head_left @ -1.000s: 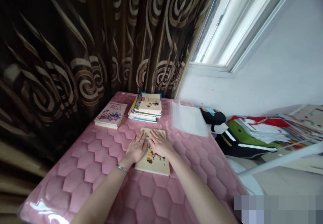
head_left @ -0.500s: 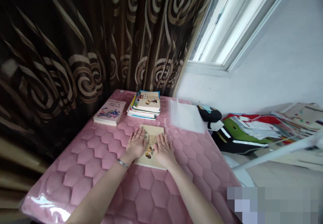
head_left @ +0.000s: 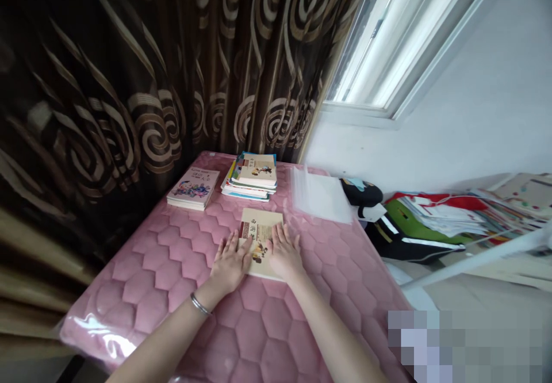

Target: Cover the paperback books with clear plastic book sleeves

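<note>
My left hand [head_left: 230,265] lies flat over the lower left edge of a cream paperback book [head_left: 261,236], and my right hand [head_left: 285,253] rests on its right edge. Neither hand grips it, and the fingers of both are spread. The book lies flat on a pink quilted mattress cover [head_left: 172,268], its lower part hidden by my hands. A silver bangle [head_left: 199,304] circles my left wrist.
Beyond the book stand a stack of books [head_left: 252,177] and a pink-covered book [head_left: 194,188]. A clear plastic sheet [head_left: 321,197] lies to the right. A dark patterned curtain [head_left: 129,72] borders the left side; bags and papers [head_left: 440,222] lie beyond the right edge.
My hands have slid apart and back along the book. The book now sits farther forward, closer to the stack, with more of its cover showing.
</note>
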### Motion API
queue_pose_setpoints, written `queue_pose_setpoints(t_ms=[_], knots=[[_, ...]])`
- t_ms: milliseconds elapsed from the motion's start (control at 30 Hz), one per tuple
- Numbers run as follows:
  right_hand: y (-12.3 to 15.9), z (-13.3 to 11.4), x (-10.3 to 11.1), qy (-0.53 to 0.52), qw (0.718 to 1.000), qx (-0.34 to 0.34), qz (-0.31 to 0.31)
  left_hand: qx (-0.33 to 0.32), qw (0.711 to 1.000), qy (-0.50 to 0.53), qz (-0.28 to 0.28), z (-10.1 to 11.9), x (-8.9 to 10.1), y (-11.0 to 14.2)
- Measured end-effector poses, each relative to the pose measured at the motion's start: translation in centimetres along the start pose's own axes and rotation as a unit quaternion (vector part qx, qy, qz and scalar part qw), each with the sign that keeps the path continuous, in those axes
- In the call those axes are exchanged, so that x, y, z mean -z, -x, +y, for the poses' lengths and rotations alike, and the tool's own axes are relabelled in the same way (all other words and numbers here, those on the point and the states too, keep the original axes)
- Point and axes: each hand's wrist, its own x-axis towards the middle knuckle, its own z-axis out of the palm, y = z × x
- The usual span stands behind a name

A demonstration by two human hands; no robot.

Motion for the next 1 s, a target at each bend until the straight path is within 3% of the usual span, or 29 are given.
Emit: queue_pose_setpoints(t_ms=[167, 267, 367, 600, 700, 833, 1000], knots=[[2.2, -3.0, -0.7, 0.012, 0.997, 0.076, 0.006, -0.003, 1.0, -0.025, 0.009, -0.1, -0.6, 0.0], [3.5, -3.4, -1.2, 0.004, 0.993, 0.112, 0.018, -0.016, 0.999, -0.033, 0.026, -0.4, -1.3, 0.0], [4.4, -1.6, -1.2, 0.004, 0.993, 0.12, 0.023, -0.023, 0.998, -0.023, 0.047, -0.8, -1.6, 0.0], [5.7, 3.8, -1.7, -0.037, 0.998, 0.052, 0.012, -0.002, 0.997, 0.03, 0.065, -0.8, -1.6, 0.1], [5.9, 4.7, -2.1, -0.088, 0.994, 0.066, 0.022, -0.013, 0.995, 0.079, 0.065, -1.4, -1.1, 0.8], [6.3, 5.6, -2.2, -0.162, 0.979, 0.123, 0.034, -0.045, 0.989, 0.141, 0.004, -2.3, 0.3, 2.4], [6.3, 5.8, -1.7, -0.191, 0.972, 0.128, 0.054, -0.021, 0.99, 0.136, -0.012, -1.9, 1.4, 2.8]])
